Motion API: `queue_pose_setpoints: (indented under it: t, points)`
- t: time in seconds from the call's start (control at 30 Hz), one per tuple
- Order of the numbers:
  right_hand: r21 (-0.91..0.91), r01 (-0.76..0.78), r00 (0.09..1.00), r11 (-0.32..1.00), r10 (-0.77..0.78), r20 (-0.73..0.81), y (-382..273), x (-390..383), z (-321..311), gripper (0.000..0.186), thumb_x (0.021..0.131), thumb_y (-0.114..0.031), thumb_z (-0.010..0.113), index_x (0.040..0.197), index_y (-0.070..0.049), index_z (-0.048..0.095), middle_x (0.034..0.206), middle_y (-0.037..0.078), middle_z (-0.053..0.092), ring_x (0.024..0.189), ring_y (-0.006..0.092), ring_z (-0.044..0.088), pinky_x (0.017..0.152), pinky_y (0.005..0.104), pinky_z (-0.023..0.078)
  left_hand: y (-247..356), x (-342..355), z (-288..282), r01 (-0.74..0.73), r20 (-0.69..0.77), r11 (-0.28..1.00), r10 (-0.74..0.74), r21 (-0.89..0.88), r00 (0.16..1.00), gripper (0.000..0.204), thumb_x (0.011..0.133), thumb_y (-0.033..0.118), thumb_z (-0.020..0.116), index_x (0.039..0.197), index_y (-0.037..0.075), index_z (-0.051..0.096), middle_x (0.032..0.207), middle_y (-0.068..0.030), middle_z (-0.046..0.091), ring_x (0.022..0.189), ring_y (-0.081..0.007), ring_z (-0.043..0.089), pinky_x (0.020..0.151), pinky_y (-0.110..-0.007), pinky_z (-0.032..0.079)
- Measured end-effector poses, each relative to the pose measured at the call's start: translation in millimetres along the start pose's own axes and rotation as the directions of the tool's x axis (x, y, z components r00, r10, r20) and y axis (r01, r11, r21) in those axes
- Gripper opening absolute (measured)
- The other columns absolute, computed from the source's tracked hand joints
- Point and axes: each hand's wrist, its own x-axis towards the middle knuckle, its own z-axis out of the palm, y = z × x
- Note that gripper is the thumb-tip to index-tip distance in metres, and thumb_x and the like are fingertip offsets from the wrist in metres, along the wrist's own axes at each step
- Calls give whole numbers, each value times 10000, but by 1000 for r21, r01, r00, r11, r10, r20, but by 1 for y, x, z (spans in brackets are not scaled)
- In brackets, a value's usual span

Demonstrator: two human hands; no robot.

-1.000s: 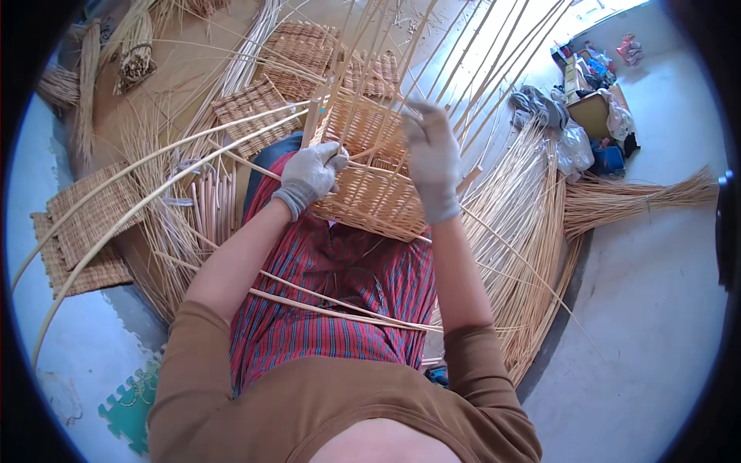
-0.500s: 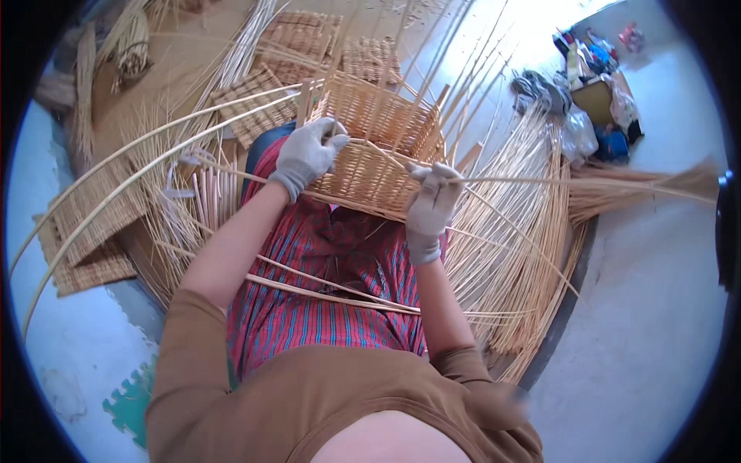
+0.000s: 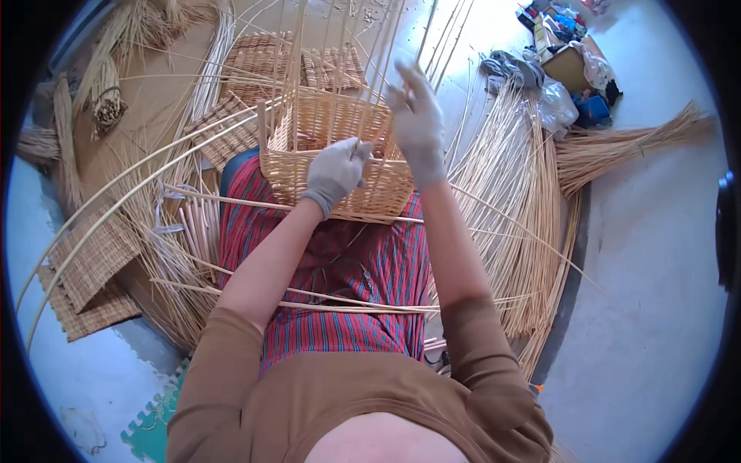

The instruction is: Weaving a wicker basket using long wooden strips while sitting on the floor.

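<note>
No text, label, brand, number or sign is showing legibly. The cluttered heap of small coloured packages (image 3: 570,28) at the upper right, the crumpled translucent plastic bag (image 3: 557,108) and the blue box-like container (image 3: 593,113) below it may be carrying print, but they are appearing too small and soft for any lettering to be made out.

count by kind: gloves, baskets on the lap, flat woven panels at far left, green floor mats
Gloves: 2
Basket on the lap: 1
Flat woven panels at far left: 2
Green floor mat: 1
Total: 6
</note>
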Motion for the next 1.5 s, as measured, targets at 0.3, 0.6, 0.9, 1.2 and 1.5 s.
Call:
queue_pose_setpoints:
  t: [0.3,0.6,0.9,1.2,1.5]
  points:
    - [-205,-273,952,940,295,83,67,-146,-53,190,1052,-158,535,1203,-103,637,1061,131,728,978,207,724,802,362,558,13,18,-4,121,110,939,-90,-321,990,195,997,244,654,992,53,620,795,-43,648,495,-126,634,443,-293,514]
    - [68,46,992,997,-38,-123,11,-9,-9,816,1017,-267,564,1621,-70,53,1329,228,629,967,363,683,849,422,545,16,8,2,216,112,915,-189,-341,976,194,1001,239,651,985,49,615,761,-15,582,483,-133,628,432,-283,538]
    - [508,-119,891,853,317,-325,17,-99,-53,367,1110,-363,372,989,-34,479,814,99,602,781,225,638,872,468,585,28,8,8,183,-44,904,-216,-385,975,453,815,342,872,813,50,526,640,-51,619,459,-134,614,408,-286,478]
    - [288,-471,871,834,491,1,30,-124,-117,274,1073,-245,509,1083,0,631,893,114,700,778,168,680,700,313,577,8,-10,-11,-214,-55,961,207,-178,977,590,892,365,790,1295,17,536,1114,-128,683,800,-154,697,663,-314,584]
    - [-286,-35,559,957,256,788,-41,-241,-39,137,913,-184,648,951,-64,701,925,138,692,889,342,673,812,434,534,-22,-157,-140,-513,296,675,419,530,858,201,881,269,731,1033,137,731,969,-91,735,881,-292,700,885,-416,533]
